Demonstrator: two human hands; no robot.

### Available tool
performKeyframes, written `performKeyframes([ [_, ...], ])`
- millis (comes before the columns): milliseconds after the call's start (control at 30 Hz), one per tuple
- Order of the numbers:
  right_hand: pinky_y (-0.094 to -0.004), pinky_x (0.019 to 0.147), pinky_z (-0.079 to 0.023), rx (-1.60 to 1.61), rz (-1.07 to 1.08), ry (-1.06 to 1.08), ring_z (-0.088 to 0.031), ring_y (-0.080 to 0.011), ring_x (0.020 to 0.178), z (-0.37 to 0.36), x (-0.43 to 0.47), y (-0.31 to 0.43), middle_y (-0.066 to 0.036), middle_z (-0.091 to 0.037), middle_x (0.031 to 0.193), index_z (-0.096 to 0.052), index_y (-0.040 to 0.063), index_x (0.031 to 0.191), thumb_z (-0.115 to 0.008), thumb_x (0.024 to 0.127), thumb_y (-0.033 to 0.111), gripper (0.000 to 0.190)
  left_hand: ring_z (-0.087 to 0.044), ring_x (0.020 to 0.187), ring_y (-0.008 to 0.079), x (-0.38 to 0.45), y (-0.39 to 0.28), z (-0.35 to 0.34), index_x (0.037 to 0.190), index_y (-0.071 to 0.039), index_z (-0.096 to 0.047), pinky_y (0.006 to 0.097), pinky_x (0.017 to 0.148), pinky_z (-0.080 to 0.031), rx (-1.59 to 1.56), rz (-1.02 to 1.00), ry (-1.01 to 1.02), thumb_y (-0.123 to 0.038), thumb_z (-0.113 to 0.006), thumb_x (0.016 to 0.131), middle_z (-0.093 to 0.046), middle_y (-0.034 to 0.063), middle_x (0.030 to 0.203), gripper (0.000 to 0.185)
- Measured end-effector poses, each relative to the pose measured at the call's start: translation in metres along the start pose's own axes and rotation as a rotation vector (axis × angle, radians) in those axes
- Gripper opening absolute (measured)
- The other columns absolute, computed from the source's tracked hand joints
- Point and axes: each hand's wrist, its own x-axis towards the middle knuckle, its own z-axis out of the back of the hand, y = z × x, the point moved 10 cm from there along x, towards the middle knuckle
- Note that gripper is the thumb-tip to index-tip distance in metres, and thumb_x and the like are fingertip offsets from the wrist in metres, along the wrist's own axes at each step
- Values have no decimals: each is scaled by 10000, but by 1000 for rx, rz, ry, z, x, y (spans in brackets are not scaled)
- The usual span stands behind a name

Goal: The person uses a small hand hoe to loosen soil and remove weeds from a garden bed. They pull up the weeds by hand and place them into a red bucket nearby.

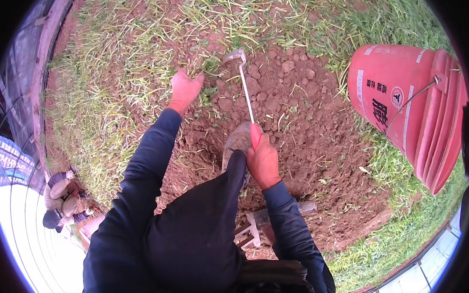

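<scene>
My right hand (pixel 264 163) grips the red handle of a small hand hoe (pixel 246 92). Its thin metal shaft points away from me, and the bent blade is at the border between dug soil and standing plants. To the left of the blade, my left hand (pixel 186 89) is closed around a small clump of plant stems (pixel 195 66). Green leaves (pixel 211 64) stick out just right of those fingers. Loose brown soil (pixel 307 117) spreads below the blade. My shoe (pixel 233 140) rests on it, partly hidden by my trouser leg.
A red plastic bucket (pixel 399 98) with a wire handle and printed writing lies tilted on the right. Yellow-green plants (pixel 138 53) cover the ground ahead and left. Another person (pixel 64 199) crouches at far left by the greenhouse wall. A low frame (pixel 254 229) shows beneath me.
</scene>
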Motion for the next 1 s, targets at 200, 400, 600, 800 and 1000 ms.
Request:
performKeyframes([
  [200, -569, 741, -528, -1, 20, -26, -655, -515, 817, -3, 46, 20, -328, -654, 820, -461, -32, 1103, -626, 856, 88, 320, -626, 1113, 400, 32, -29, -13, 1123, 85, -653, 447, 1004, -486, 174, -105, 28, -320, -831, 730, -654, 260, 1185, 592],
  [400, -556, 754, -541, -55, -6, 8, -663, -509, 835, -6, 53, 16, -327, -662, 853, -446, -47, 1094, -650, 843, 78, 347, -578, 1172, 385, 25, -62, -47, 1238, -8, -640, 445, 1026, -475, 349, -301, 89, -276, -865, 713, -609, 197, 1244, 632],
  [600, -549, 801, -546, -98, 12, 122, -676, -491, 886, -14, 45, 15, -321, -672, 870, -451, -51, 1091, -675, 847, 111, 370, -624, 1084, 408, 36, -59, -50, 1186, 4, -665, 441, 947, -521, 178, -354, 14, -226, -828, 724, -656, 234, 1122, 542],
  [800, -576, 746, -533, -50, 18, 78, -654, -520, 818, -9, 30, 3, -331, -653, 832, -471, -52, 1046, -667, 831, 107, 331, -676, 948, 383, 39, -43, -47, 962, 8, -727, 440, 881, -554, 112, -248, 71, -235, -795, 690, -690, 209, 1068, 371],
  [1000, -585, 733, -523, -104, 10, 69, -649, -518, 801, 4, 15, 2, -334, -647, 835, -481, -59, 1061, -649, 830, 84, 320, -714, 817, 340, 49, -4, -27, 1097, 4, -717, 385, 822, -561, 58, 109, 15, -317, -756, 744, -739, 201, 889, 478],
])
